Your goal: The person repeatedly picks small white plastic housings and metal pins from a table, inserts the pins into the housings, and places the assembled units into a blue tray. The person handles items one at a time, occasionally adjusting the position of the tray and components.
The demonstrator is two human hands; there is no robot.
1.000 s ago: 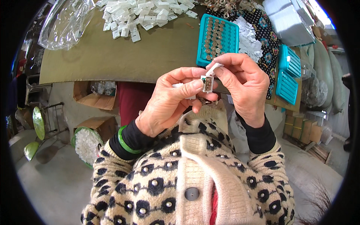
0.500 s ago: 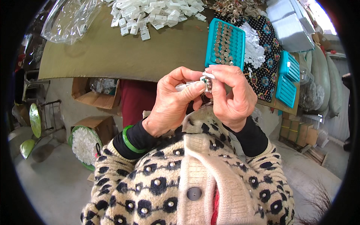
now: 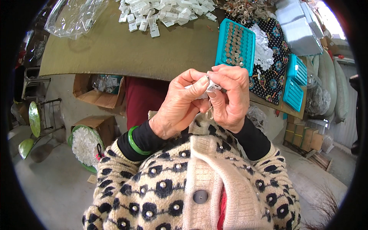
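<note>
My left hand and my right hand meet in front of my chest, at the table's near edge. Both have thumbs and fingers pinched on one small white plastic case, mostly covered by the fingertips. Beneath it dangles a metal key ring. Close beyond my right hand lies a teal tray holding rows of round coin cells. A heap of similar white plastic pieces covers the table's far side.
A clear plastic bag rests at the far left of the table. White slips lie on a patterned cloth right of the tray. Smaller teal trays sit farther right. Below left are an open carton and a green-rimmed basket.
The green circuit part and metal cells seen in the case earlier are now out of sight. My right hand has drawn slightly left, and the key ring now shows below.
</note>
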